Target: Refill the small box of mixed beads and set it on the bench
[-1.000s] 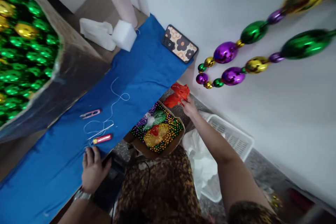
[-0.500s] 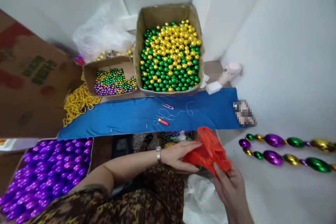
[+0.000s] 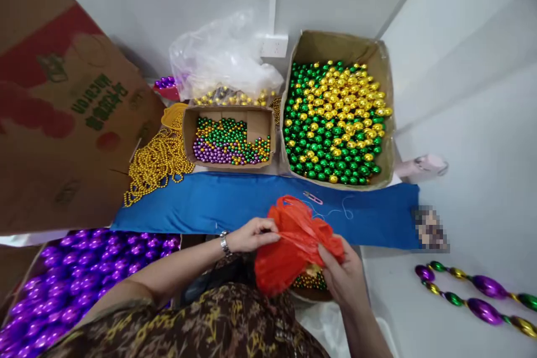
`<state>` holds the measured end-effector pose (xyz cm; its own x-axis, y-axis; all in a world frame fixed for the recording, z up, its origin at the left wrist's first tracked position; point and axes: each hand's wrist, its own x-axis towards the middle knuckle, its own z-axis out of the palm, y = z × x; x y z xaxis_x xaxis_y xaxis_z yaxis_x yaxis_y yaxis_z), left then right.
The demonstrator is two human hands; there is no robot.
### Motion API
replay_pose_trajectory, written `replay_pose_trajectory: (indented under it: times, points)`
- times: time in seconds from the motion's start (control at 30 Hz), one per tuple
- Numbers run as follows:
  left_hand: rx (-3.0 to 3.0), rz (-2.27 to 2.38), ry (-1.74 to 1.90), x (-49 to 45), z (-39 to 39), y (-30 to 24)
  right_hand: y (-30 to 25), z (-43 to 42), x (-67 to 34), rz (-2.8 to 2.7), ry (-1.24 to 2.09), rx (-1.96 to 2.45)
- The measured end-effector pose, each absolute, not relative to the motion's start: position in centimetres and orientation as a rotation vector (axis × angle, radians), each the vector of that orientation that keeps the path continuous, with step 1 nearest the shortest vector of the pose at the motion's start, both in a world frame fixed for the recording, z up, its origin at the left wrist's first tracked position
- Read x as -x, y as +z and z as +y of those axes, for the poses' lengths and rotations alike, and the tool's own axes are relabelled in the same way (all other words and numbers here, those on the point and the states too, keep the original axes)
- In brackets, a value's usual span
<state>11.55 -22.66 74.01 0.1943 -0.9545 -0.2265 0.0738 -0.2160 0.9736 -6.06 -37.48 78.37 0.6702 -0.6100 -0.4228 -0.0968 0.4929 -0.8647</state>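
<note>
Left hand: the left hand (image 3: 251, 234), with a metal wristwatch (image 3: 225, 243) on its wrist, pinched the upper edge of a crumpled red-orange thin plastic bag (image 3: 293, 246) between thumb and fingertips.
Right hand: the right hand (image 3: 343, 274) gripped the right side of the same bag, its fingers curled and pressed together on the plastic.
Bag: it was held in the air just in front of the near edge of the long blue cloth-covered bench (image 3: 235, 204), above a small container of mixed small beads (image 3: 311, 281).
Bench top: a small pink thread snipper (image 3: 312, 198) and a loose white thread (image 3: 342, 211) lay just behind the bag.
Far edge: a large cardboard box of green and gold shiny balls (image 3: 335, 123) stood to the right, and a small cardboard box of mixed purple, green and gold beads (image 3: 229, 140) to its left.
Left corner: strands of gold beads (image 3: 155, 165) lay in a heap.
Below the bench, left: a box of purple shiny balls (image 3: 75, 279) stood open.
</note>
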Motion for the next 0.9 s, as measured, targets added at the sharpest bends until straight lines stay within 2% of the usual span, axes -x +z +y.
replay_pose_trajectory:
  times: [0.17, 0.3, 0.43, 0.6, 0.7, 0.9]
  points:
    - [-1.517, -0.719, -1.116, -17.0, -16.3, 74.2, 76.8, -35.6, -0.9, 0.873, -0.429, 1.027]
    - [-1.633, -0.589, -0.992, -19.3, -12.5, 71.3, 73.3, -34.7, -4.6, 0.891, -0.473, 1.096]
    - [-1.712, -0.417, -1.006, -20.0, -9.0, 66.9, 70.8, -34.2, -5.7, 0.877, -0.384, 1.368]
    - [-1.751, -0.259, -1.007, -19.6, -6.2, 63.3, 70.5, -33.3, -6.3, 0.806, -0.262, 1.711]
    - [-1.754, -0.25, -1.058, -19.5, -5.6, 62.9, 70.3, -32.7, -7.2, 0.825, -0.334, 1.647]
    - [-1.794, -0.267, -1.107, -20.1, -7.0, 62.6, 69.4, -31.3, -8.5, 0.793, -0.25, 1.263]
